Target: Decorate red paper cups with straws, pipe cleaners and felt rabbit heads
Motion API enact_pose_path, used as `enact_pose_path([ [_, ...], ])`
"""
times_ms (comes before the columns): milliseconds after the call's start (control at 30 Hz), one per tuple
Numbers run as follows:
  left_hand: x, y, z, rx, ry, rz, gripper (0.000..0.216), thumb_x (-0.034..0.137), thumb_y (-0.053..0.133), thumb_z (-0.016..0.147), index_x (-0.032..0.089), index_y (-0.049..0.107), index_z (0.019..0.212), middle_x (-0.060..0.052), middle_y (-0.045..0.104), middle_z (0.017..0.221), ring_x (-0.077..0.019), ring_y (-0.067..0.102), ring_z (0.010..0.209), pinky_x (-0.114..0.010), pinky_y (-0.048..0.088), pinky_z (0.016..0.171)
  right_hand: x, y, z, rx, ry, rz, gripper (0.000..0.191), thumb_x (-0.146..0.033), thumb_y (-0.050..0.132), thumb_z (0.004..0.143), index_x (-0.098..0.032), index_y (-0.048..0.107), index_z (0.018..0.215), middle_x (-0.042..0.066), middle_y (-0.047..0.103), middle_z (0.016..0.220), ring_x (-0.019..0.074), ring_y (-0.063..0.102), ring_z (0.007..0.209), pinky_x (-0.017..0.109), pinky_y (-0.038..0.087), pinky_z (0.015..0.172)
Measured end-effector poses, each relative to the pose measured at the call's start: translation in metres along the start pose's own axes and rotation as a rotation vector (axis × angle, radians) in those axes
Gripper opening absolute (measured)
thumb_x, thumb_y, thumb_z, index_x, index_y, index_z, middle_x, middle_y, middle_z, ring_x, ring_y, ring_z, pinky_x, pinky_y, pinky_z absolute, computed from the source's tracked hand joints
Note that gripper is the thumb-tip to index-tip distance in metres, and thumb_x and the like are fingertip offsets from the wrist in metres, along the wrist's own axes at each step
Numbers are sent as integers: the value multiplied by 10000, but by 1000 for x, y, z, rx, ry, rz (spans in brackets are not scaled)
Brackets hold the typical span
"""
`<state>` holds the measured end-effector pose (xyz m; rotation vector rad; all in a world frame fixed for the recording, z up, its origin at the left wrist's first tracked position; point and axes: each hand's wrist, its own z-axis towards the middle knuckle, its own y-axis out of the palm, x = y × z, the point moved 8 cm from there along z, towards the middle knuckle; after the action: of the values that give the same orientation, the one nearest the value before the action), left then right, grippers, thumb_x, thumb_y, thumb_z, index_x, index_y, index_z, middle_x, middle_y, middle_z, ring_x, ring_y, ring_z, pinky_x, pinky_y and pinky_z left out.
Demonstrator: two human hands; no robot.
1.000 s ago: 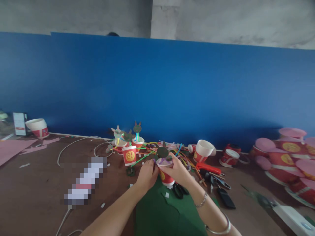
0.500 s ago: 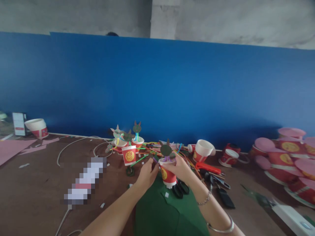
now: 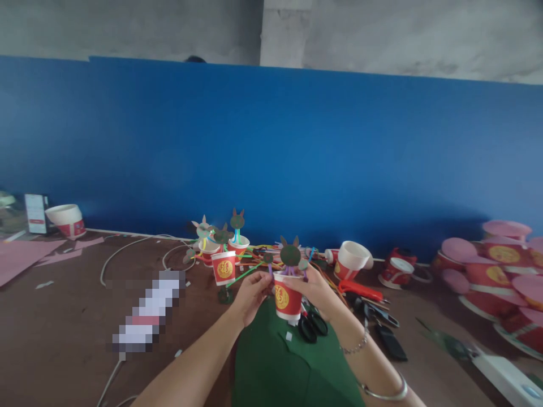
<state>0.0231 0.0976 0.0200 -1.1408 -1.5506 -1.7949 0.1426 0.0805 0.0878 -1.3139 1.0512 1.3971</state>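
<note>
My right hand (image 3: 317,289) grips a red paper cup (image 3: 287,298) with a gold emblem, held upright just above a green felt sheet (image 3: 288,367). A dark round cut-out with two ears (image 3: 291,254) stands on purple stems out of the cup. My left hand (image 3: 250,294) pinches a small stem with a green disc (image 3: 268,259) at the cup's left rim. Both wrists reach in from the bottom edge, the right one wearing bracelets.
Finished cups with cut-outs (image 3: 224,254) and a heap of coloured straws (image 3: 254,257) lie behind. Black scissors (image 3: 311,327), a red tool (image 3: 360,290), tipped cups (image 3: 352,259), pink-lidded cups (image 3: 496,271), a white cable (image 3: 127,249) and a blue wall panel (image 3: 271,147) surround the spot.
The cup has risen a little and shifted right, turning its emblem toward me. My left hand moved from the cup's side to the small stem at its rim.
</note>
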Motion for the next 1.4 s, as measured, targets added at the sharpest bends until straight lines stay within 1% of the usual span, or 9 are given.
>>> enact_pose_path([
  [67, -1, 2, 0, -35, -26, -57, 376, 412, 794, 597, 138, 546, 667, 34, 546, 597, -61, 504, 548, -193, 389, 579, -1, 1, -1, 1, 12, 14, 462, -385, 764, 644, -174, 562, 1002, 78, 706, 930, 269, 670, 888, 398, 538, 795],
  [200, -5, 3, 1, -78, -82, -126, 357, 357, 815, 593, 131, 546, 658, 32, 544, 588, -54, 492, 535, -184, 366, 556, -2, 3, -4, -16, 16, 29, 459, -393, 767, 643, -174, 566, 993, 75, 707, 919, 269, 667, 897, 403, 533, 804],
  [400, -11, 1, -1, -94, -165, -172, 334, 317, 812, 612, 122, 543, 650, 34, 527, 571, -38, 471, 504, -174, 358, 539, 1, 4, -2, -58, -1, 16, 444, -379, 777, 645, -172, 571, 980, 81, 706, 966, 256, 667, 905, 400, 518, 842],
  [567, -10, 1, -1, -97, -157, -186, 352, 309, 825, 590, 135, 525, 655, 50, 519, 578, -22, 452, 497, -147, 338, 521, -2, 8, -3, -64, 5, 5, 421, -393, 763, 652, -182, 573, 962, 72, 709, 953, 257, 669, 900, 404, 524, 834],
  [800, -9, 3, -1, -164, -166, -125, 361, 335, 815, 603, 117, 527, 609, 40, 503, 553, -22, 424, 472, -162, 312, 493, -2, 10, -6, -84, 30, 49, 422, -368, 771, 645, -177, 574, 964, 73, 707, 947, 246, 672, 881, 393, 521, 832],
  [1000, -9, 5, -2, -202, -189, -87, 381, 364, 816, 591, 122, 523, 601, 37, 505, 533, -32, 434, 460, -166, 279, 464, -9, 14, -7, -145, -3, 60, 478, -351, 769, 656, -178, 578, 1060, 79, 695, 999, 243, 654, 939, 393, 506, 867],
  [1067, -11, 4, -3, -194, -216, -83, 384, 373, 813, 595, 127, 518, 603, 44, 500, 517, -25, 416, 439, -161, 258, 444, -12, 15, -8, -146, -8, 46, 475, -365, 763, 660, -184, 582, 1059, 75, 694, 1001, 244, 652, 943, 397, 505, 870],
  [1200, -19, 2, -6, -207, -309, -71, 391, 423, 791, 613, 110, 557, 636, 29, 515, 516, -17, 395, 409, -154, 229, 410, -13, 17, -9, -171, -23, 27, 423, -386, 749, 674, -192, 589, 1014, 59, 699, 966, 238, 661, 906, 393, 515, 845],
  [1400, -27, 0, -9, -217, -400, -98, 367, 374, 792, 624, 109, 538, 618, 41, 489, 517, 1, 349, 387, -134, 176, 383, -5, 11, -7, -163, -40, -26, 389, -348, 753, 681, -204, 568, 991, 38, 695, 954, 219, 654, 902, 357, 515, 837],
])
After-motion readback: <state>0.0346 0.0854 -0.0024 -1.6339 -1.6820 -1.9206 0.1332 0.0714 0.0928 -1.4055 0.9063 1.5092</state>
